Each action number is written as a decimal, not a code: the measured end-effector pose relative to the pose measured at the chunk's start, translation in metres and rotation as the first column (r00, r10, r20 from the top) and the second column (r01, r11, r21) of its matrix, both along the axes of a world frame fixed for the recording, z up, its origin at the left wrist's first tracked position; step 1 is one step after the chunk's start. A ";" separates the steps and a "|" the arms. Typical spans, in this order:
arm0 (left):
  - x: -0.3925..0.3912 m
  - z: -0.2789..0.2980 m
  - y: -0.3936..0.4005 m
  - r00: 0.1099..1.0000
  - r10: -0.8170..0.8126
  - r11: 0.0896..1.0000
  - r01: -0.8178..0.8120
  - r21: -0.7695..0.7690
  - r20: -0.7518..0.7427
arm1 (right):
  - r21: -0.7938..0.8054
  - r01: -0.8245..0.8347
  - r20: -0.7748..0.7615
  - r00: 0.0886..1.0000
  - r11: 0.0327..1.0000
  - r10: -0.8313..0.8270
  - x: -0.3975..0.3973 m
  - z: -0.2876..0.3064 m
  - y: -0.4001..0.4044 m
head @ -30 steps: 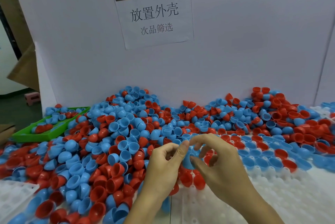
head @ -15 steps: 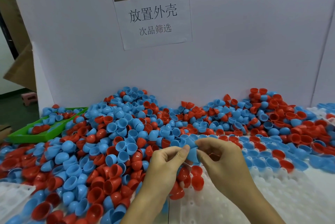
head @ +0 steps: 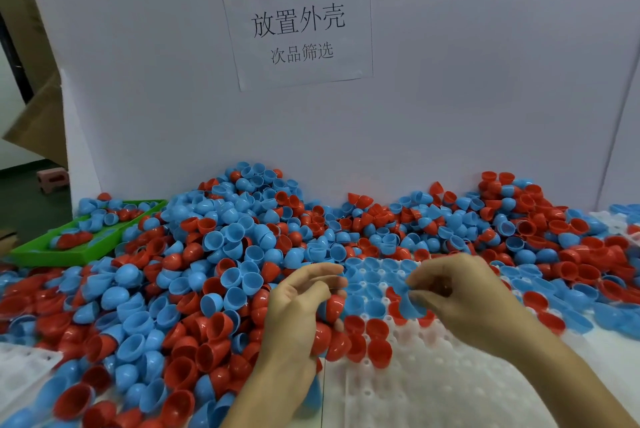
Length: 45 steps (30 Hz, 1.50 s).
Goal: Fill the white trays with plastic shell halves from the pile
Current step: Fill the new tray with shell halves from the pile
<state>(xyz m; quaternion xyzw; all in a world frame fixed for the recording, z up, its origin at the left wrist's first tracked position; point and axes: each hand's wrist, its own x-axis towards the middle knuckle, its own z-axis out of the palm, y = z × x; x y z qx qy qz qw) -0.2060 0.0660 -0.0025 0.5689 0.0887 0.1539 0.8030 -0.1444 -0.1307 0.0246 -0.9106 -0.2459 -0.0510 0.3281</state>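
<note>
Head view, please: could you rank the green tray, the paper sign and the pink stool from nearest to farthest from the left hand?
From the left hand:
1. Green tray, to the left on the table, beside the pile.
2. Pink stool, far left on the floor, beyond the tray.
3. Paper sign, up on the white board behind the pile.

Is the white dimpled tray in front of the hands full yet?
Partly filled. The white dimpled tray holds blue and red plastic shell halves along its far rows; the near pockets are bare.
</note>
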 end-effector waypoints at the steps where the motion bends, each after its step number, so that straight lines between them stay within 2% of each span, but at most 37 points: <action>1: 0.000 0.000 -0.001 1.000 0.004 1.000 -0.004 0.006 -0.003 | -0.047 0.001 0.003 1.000 0.999 -0.001 -0.001 -0.006 -0.002; 6: -0.001 -0.002 -0.006 1.000 -0.006 1.000 0.006 -0.006 -0.005 | -0.273 0.040 0.075 0.997 0.961 -0.020 -0.010 -0.028 0.003; 9: -0.001 -0.002 -0.007 1.000 -0.017 0.999 0.017 -0.045 -0.004 | -0.351 0.062 0.079 0.996 0.934 -0.036 -0.017 -0.034 0.012; 20: 0.001 -0.002 -0.005 0.999 -0.042 0.970 0.046 -0.237 0.021 | -0.376 0.052 0.083 0.996 0.925 -0.022 -0.018 -0.038 0.010; 23: 0.002 -0.003 -0.005 0.999 -0.051 0.957 0.054 -0.286 0.016 | -0.284 0.064 0.186 0.983 0.957 -0.011 -0.017 -0.032 0.008; 25: 0.002 -0.004 -0.006 0.998 -0.058 0.946 0.057 -0.320 0.006 | -0.080 -0.007 0.190 0.982 0.997 0.022 -0.022 -0.027 0.014; 28: 0.003 -0.004 -0.008 0.999 -0.042 0.935 0.041 -0.353 0.004 | 0.242 -0.187 -0.041 0.978 0.952 0.203 -0.035 -0.022 0.031; 30: 0.003 -0.003 -0.009 1.000 -0.005 0.938 0.008 -0.348 0.009 | 0.357 -0.189 -0.151 0.955 0.915 0.256 -0.042 -0.022 0.039; 33: 0.004 -0.004 -0.010 0.999 0.050 0.950 -0.042 -0.310 0.020 | 0.409 -0.095 -0.205 0.960 0.907 0.193 -0.045 -0.022 0.044; 39: 0.005 -0.009 -0.012 0.995 0.099 0.978 -0.097 -0.185 0.001 | 0.379 -0.024 -0.170 0.981 0.925 0.095 -0.044 -0.021 0.047; 45: 0.004 -0.008 -0.022 0.996 0.015 0.987 -0.029 -0.161 -0.086 | 0.462 0.033 -0.018 0.999 0.886 -0.028 -0.042 -0.026 0.047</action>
